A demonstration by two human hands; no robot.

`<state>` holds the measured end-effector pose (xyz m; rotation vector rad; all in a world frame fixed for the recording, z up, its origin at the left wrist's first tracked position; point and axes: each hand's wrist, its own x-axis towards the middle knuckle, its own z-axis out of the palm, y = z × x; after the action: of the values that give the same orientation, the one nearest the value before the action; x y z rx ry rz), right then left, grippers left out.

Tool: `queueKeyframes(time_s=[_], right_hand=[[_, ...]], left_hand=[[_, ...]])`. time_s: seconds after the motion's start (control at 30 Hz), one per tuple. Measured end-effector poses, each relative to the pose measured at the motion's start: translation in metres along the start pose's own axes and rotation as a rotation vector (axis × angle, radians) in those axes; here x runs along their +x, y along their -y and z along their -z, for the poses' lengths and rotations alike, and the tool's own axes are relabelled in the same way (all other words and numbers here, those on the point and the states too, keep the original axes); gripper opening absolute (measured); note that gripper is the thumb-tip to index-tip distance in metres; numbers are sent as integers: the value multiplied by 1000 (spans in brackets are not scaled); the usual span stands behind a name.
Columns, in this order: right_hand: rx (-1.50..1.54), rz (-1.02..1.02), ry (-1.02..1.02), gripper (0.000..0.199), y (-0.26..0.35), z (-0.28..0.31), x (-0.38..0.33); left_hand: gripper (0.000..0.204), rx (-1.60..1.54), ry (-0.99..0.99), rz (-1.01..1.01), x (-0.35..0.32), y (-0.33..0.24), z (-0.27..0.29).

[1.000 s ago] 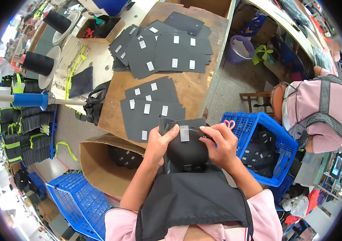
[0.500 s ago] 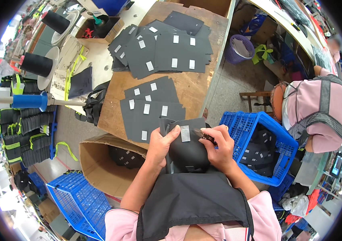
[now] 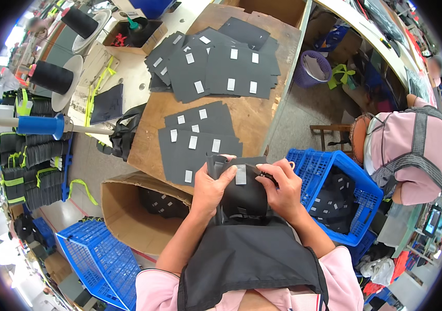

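Above my lap, my left hand (image 3: 211, 187) pinches the upper left of a dark grey fabric piece (image 3: 249, 196), thumb in front and fingers mostly behind. A silvery rectangular patch (image 3: 240, 174) shows on the piece beside that thumb. Closed at the right edge of the fabric, my right hand (image 3: 284, 191) grips small dark thread snips (image 3: 267, 178), largely covered by the fingers. Just beyond, flat grey fabric pieces (image 3: 200, 142) with white patches lie overlapped on the wooden board (image 3: 151, 122).
Farther back sits a larger pile of patched pieces (image 3: 239, 67). A cardboard box (image 3: 122, 207) stands at left, near a blue crate (image 3: 94, 259). Another blue crate (image 3: 358, 207) holds pieces at right, close to a seated co-worker (image 3: 413, 145). Black thread cones (image 3: 52, 76) stand far left.
My right hand has shifted slightly, and the snips' tip, blurred beside the patch before, now sits more within the fingers. The left hand keeps its hold. The whole view has shifted a little.
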<state>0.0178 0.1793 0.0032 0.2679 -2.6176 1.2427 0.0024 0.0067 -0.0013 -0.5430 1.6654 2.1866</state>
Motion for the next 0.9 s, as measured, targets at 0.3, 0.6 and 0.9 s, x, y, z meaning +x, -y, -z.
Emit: queueKeyframes(time_s=[0.3,0.6,0.9], right_hand=[[100,-279,11,25,-78,-33,72],[-309,-364,-45,63,-176,-87,198],[-293,-595,82,72,-222,-86,257]], left_hand=[[78,436,-410,-364,59,17,84],[86,1172,-478,-464,49,38,81],[81,1130,-270,-520,64,46,49]])
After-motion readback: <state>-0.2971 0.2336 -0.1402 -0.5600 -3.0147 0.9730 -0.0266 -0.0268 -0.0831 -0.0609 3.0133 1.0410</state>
